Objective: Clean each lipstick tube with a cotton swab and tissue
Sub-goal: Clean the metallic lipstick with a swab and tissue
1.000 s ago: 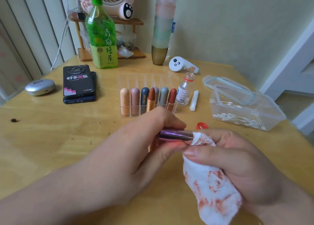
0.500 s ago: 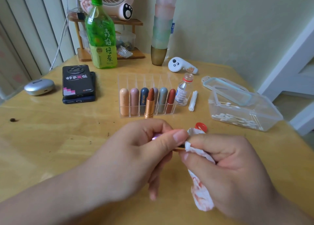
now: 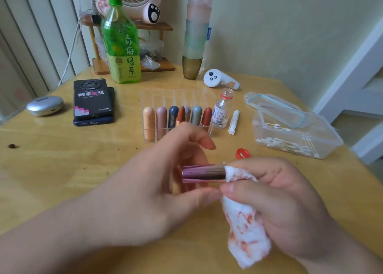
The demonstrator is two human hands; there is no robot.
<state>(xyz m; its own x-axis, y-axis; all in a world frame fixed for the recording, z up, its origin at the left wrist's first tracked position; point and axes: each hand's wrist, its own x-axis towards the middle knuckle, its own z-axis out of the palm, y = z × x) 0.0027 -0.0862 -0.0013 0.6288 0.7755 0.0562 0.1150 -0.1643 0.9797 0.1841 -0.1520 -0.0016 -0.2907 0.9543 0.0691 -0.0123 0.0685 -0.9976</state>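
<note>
Seven lipsticks (image 3: 161, 118) are standing at one rack (image 3: 157, 95); one purple tube (image 3: 203, 173) and one tissue (image 3: 246, 232) being held; two phones (image 3: 92, 99) lying stacked.
</note>
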